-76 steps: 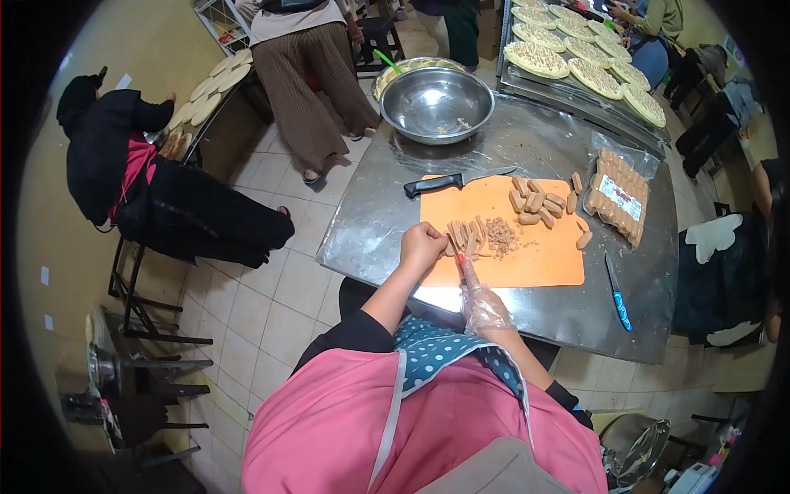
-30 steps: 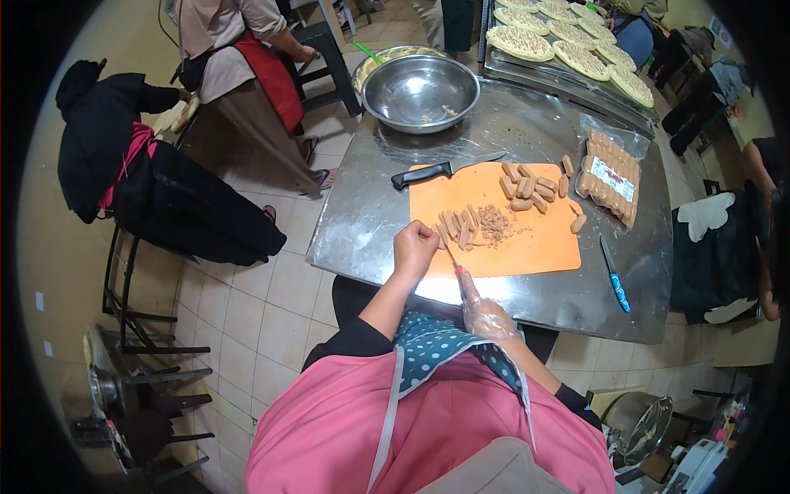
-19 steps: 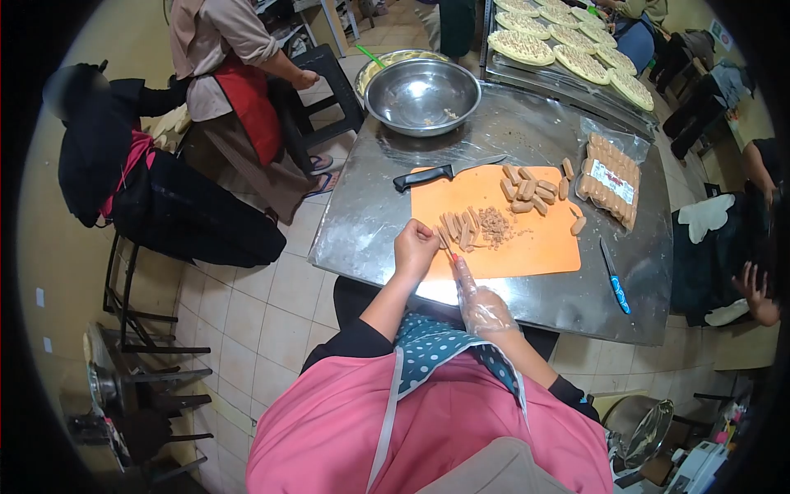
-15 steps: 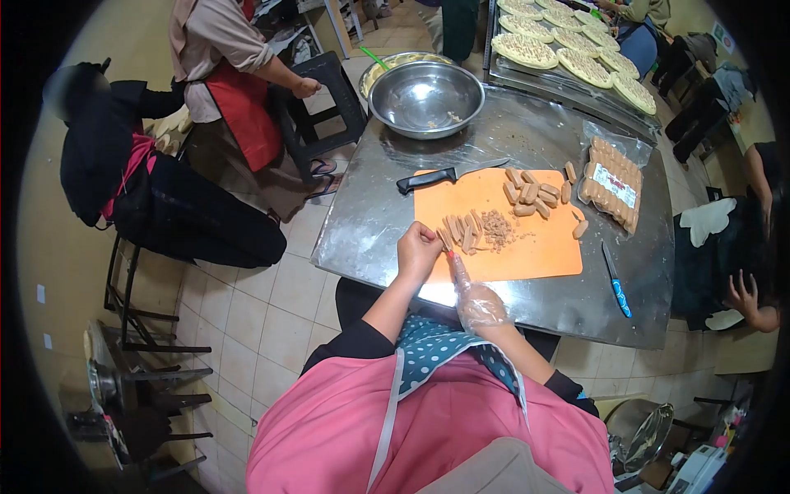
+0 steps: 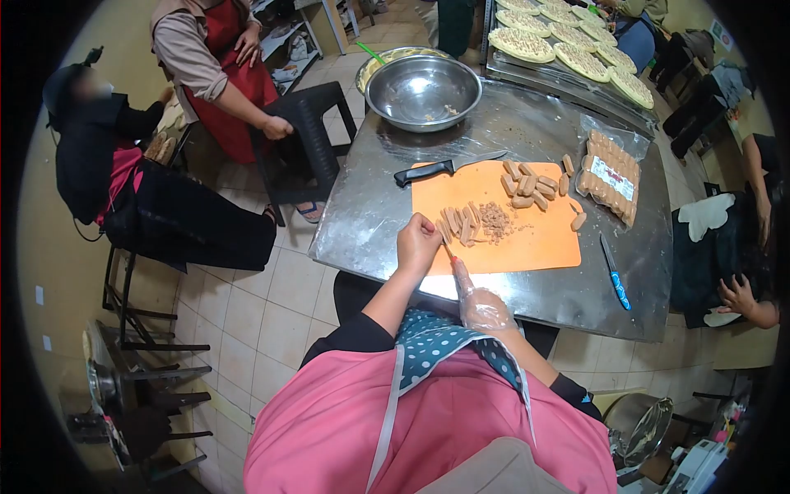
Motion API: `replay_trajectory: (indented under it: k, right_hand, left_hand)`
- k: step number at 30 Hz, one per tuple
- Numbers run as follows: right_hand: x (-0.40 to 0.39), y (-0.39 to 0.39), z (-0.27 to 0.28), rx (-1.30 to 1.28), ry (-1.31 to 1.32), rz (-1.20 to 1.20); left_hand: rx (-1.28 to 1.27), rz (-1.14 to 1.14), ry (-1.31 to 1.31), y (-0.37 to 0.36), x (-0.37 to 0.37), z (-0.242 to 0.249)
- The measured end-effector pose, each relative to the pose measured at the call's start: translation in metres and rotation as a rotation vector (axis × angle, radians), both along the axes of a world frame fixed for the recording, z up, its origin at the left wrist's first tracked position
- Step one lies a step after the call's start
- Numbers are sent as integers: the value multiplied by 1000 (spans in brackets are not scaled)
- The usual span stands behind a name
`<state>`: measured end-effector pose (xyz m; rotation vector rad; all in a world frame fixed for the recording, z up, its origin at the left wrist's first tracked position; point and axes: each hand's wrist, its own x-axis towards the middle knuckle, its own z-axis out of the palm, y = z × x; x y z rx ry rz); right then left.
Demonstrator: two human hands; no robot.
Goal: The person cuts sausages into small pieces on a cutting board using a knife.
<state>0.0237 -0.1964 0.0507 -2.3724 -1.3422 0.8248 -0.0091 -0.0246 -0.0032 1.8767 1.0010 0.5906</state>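
In the head view, my bare left hand point(image 5: 420, 242) is closed in a pinch at the left edge of an orange cutting board point(image 5: 527, 255), at the end of a sausage strip. A clear plastic glove covers my right hand point(image 5: 484, 308), which is wrapped round a small knife point(image 5: 453, 260); only a bit of red handle and a thin blade show, pointing toward my left fingertips. Sausage strips point(image 5: 465, 224) lie side by side just beyond the blade. Beside them are a heap of diced sausage point(image 5: 495, 222) and a pile of sausage pieces point(image 5: 528, 186).
A black-handled knife point(image 5: 425, 172) lies across the board's far edge; a blue-handled knife point(image 5: 617, 284) rests at right. Beyond are a steel bowl point(image 5: 423, 92), a sausage pack point(image 5: 609, 174) and a rack of topped dough rounds point(image 5: 580, 58). A person in a red apron point(image 5: 226, 78) grips a black stool point(image 5: 309, 136).
The person in the red apron has shifted left, and the black stool has moved with their hand. My hands stay almost in place at the strips; the view has shifted slightly.
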Motion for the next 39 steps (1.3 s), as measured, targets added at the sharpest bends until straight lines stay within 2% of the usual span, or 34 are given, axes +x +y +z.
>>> replay_trajectory:
  k: [4, 6, 9, 11, 13, 18, 20, 21, 24, 25, 28, 29, 32, 34, 39]
  right_hand:
    - [0, -10, 0, -75, -34, -19]
    - [4, -14, 3, -128, 68, -22]
    - [16, -23, -10, -33, 152, -102]
    - [24, -33, -16, 36, 113, -122]
    - [35, -42, -24, 81, 383, -149]
    - [37, -68, -14, 35, 345, -216]
    - [38, -86, -19, 332, 220, -312]
    - [43, -94, -16, 333, 213, -319]
    - [61, -113, 6, 100, 55, -622]
    - [71, -120, 0, 102, 50, -629]
    - [109, -147, -33, 278, -408, -618]
    - [121, -154, -40, 287, -407, -624]
    - [150, -166, -57, 222, -617, -543]
    - [158, -165, -58, 253, -646, -521]
    - [157, -159, -56, 267, -669, -491]
  left_hand:
    - [8, 4, -23, 2, 2, -8]
    - [25, 6, -42, 1, 2, -12]
    - [29, 4, -88, -3, 1, -10]
    - [151, 11, -84, -5, 1, -10]
    - [195, 8, -82, -4, 1, -16]
    - [228, 38, -138, -9, 2, -14]
    - [227, 34, -112, -11, 3, -12]
    - [226, 36, -74, -12, 3, -11]
    - [255, 30, -67, -12, 4, -13]
    - [281, 36, -63, -13, 4, -13]
    - [272, 26, -56, -14, 2, -12]
    - [261, 16, -35, -11, 4, -9]
    - [253, -11, 81, -14, 13, 2]
    - [267, -1, 131, -20, 19, 8]
    - [501, -66, 259, -30, 24, 12]
